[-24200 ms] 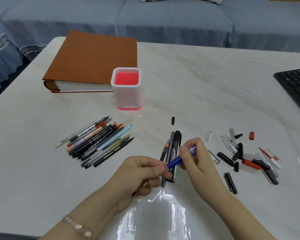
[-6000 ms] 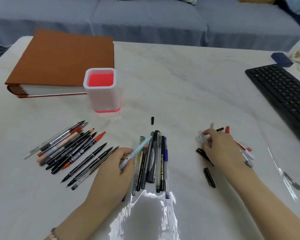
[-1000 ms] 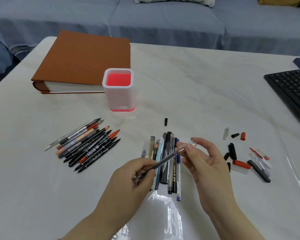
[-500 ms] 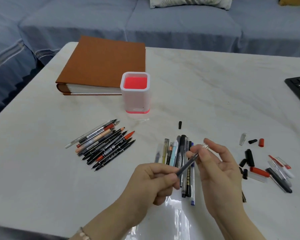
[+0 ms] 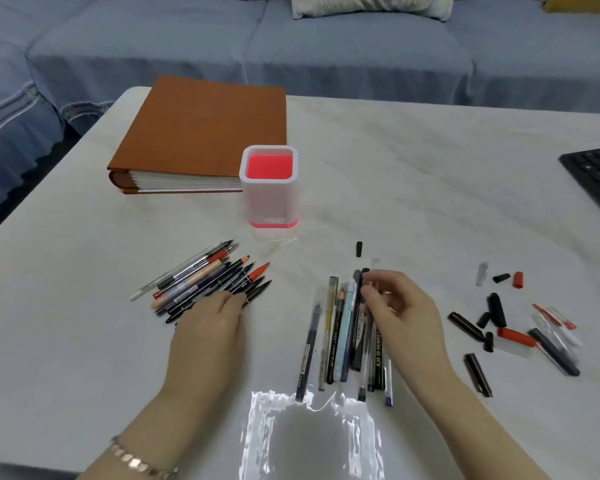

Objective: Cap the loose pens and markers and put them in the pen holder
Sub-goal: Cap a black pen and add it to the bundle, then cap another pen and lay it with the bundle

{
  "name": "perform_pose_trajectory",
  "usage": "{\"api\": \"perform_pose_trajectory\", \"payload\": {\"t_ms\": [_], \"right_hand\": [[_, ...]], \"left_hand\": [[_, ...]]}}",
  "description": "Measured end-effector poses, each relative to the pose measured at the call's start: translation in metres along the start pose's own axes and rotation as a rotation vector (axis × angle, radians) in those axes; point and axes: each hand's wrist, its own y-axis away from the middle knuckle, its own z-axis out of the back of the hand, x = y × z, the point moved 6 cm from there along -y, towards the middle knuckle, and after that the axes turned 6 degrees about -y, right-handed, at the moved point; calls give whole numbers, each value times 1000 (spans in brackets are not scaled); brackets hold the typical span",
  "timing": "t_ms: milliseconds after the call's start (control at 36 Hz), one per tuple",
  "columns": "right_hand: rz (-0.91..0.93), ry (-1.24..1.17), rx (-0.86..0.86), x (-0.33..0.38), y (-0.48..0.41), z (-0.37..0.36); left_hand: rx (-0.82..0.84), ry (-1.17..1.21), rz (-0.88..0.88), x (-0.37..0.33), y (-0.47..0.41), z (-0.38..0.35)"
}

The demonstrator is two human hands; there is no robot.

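Uncapped pens (image 5: 201, 284) lie partly under left grip (image 5: 210, 327)

No more two-handed hold up in the air, both down low now

Puts the left hand (image 5: 209, 327) on the near side of the uncapped pile (image 5: 205, 282), fingers touching the pens, and drops the right hand (image 5: 402, 313) over the far end of the capped row (image 5: 344, 330), fingertips too blurry to read. Versus 24 seconds back: way more pens in that row, fewer in the pile, fewer loose caps (image 5: 496, 308) off to the right.
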Motion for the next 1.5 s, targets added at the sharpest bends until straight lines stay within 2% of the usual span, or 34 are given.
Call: {"api": "perform_pose_trajectory", "payload": {"t_ms": [111,222,361,528,722,833,944,1056,1167,1306,1361,1500], "right_hand": [[173,375,122,-5,-5,-24],[241,699,224,-19,-3,-42],[297,701,162,-17,-12,-34],[186,720,116,-6,-65,-23],[-16,905,99,-25,-109,-31],[19,803,60,-30,-109,-32],[97,512,16,-7,-82,-17],[-1,188,45,1,-39,1],[-72,-61,51,5,2,19],[-173,-290,-26,3,28,27],[-160,-310,-25,6,31,27],[-55,-161,43,13,32,23]], "left_hand": [[10,-110,18,5,-1,-10],[27,-109,21,2,-4,-15],[123,-116,-16,-4,-7,-22],[95,287,87,-16,-8,-3],[27,839,301,-24,-16,27],[19,1089,410,-22,-18,25],[53,1409,550,-23,-20,16],[74,1687,655,-34,-18,9],[86,1782,699,-47,-12,3],[99,1789,722,-60,-3,-4],[103,1780,728,-62,-1,-5],[91,1794,717,-68,0,-5]]}}
